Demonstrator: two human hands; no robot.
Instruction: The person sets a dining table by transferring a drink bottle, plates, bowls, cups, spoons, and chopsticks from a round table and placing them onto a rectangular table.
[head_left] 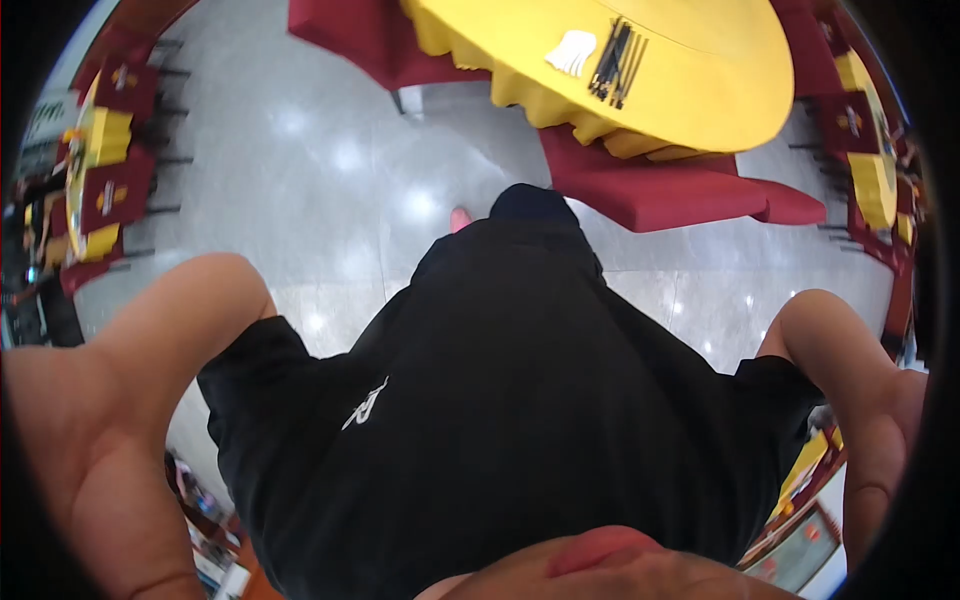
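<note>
In the head view, the only one, both hands are raised at the outer edges, with the elbows bent outward. The left hand (100, 480) fills the lower left and the right hand (885, 450) the lower right; the fingers of both run out of sight, so I cannot tell whether either is spread, curled or gripping something. Ahead, on the yellow tablecloth (725, 95), lie 1 cluster of white pieces, apparently soup spoons (572, 52), and, just beside it, 1 bundle of dark chopsticks (613, 62), roughly parallel. Both groups are well apart from the 2 hands. As for progress, I judge that the utensils are grouped by kind but not laid out at separate places; no handling of them shows. A red chair (650, 185) stands against the near side of the table.
</note>
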